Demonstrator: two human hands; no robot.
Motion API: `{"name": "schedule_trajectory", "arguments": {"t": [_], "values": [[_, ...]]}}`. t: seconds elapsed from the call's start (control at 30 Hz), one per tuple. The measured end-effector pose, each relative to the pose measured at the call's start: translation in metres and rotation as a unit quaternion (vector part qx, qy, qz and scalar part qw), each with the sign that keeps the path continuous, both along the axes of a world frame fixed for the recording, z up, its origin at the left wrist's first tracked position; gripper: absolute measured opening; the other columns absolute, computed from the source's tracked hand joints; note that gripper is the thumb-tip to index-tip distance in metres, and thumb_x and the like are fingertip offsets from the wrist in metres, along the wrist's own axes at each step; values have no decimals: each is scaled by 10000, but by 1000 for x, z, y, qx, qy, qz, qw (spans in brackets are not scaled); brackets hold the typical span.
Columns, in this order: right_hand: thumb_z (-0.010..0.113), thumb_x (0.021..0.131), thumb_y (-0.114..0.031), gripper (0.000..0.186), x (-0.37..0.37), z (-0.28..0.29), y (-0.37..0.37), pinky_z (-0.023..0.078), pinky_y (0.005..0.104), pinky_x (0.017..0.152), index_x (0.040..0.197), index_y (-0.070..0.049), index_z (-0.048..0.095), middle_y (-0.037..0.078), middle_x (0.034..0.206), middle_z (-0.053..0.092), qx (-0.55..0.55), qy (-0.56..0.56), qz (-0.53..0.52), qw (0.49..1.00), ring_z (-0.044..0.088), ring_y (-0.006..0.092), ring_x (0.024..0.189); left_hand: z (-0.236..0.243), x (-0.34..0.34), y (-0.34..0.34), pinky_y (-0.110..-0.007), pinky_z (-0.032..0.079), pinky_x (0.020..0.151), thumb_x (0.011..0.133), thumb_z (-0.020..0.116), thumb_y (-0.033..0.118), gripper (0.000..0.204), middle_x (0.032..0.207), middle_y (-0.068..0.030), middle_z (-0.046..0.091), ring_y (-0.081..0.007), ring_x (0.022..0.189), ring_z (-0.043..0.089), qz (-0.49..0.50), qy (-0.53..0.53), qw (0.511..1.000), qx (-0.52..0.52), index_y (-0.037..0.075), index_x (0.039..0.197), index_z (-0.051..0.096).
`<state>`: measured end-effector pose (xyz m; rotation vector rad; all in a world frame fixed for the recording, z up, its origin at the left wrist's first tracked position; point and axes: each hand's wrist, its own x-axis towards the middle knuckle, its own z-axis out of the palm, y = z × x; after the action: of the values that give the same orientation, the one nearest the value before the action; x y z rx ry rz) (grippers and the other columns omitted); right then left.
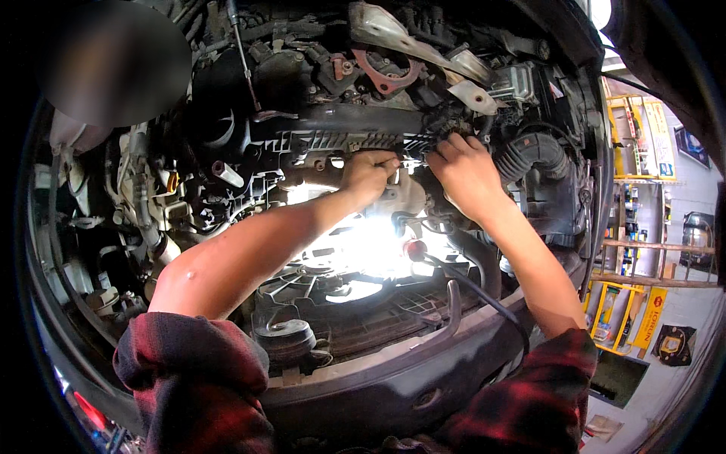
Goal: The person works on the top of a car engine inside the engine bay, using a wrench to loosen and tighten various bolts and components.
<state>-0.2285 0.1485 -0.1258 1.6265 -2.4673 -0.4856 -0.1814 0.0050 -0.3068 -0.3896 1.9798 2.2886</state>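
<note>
Both my arms, in red-and-black plaid sleeves pushed up, reach into a car's engine bay. My left hand (369,175) is curled into a fist under the black plastic intake manifold (333,129), fingers closed around something I cannot make out. My right hand (463,172) sits just to its right, fingertips pressed on a black ribbed part (418,141) at the manifold's edge. Whether it holds anything is hidden by the fingers. A bright work light (363,242) glares right below both hands.
A corrugated black air hose (533,151) curves right of my right hand. A radiator fan (318,284) and a black horn (283,337) lie below, behind the front crossmember (393,378). A metal heat shield (401,38) sits at the top. Shop shelving (639,136) stands far right.
</note>
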Motion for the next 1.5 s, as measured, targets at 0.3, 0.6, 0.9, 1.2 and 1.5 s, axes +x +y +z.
{"name": "schedule_trajectory", "arguments": {"t": [0.3,0.6,0.9,1.2,1.5], "values": [[617,711,-110,176,-1,-16,9,454,359,751,866,-52,678,55,842,591,-45,19,64,997,566,242,878,1,-1,0,-310,489,903,902,692,245,308,1095,-134,731,-211,990,677,0,-2,997,-82,44,1133,722],[654,701,-91,167,-3,-23,16,429,372,710,864,-70,686,44,807,579,-83,-19,68,994,556,242,816,-4,-4,3,-294,500,867,909,672,174,253,1046,-114,744,-180,942,677,-11,-39,999,-22,45,1118,730],[692,697,-119,163,0,-22,12,411,376,702,854,-75,701,41,827,570,-96,12,81,992,540,239,821,-4,-3,6,-286,494,869,928,683,232,262,1052,-73,744,-153,939,656,8,-37,999,24,58,1116,736],[689,674,-119,188,-1,-21,12,410,381,733,853,-63,700,46,846,553,-79,7,84,993,534,245,848,-8,-7,-1,-301,490,888,929,669,220,221,1062,-76,742,-182,983,666,-31,-28,998,-47,93,1091,746],[667,672,-88,186,-4,-26,13,416,367,749,850,-39,689,46,845,557,-64,-10,98,993,533,240,859,-15,-6,1,-311,509,855,873,665,172,199,1007,-104,744,-218,948,689,-2,-26,992,-122,97,1030,761]]}}
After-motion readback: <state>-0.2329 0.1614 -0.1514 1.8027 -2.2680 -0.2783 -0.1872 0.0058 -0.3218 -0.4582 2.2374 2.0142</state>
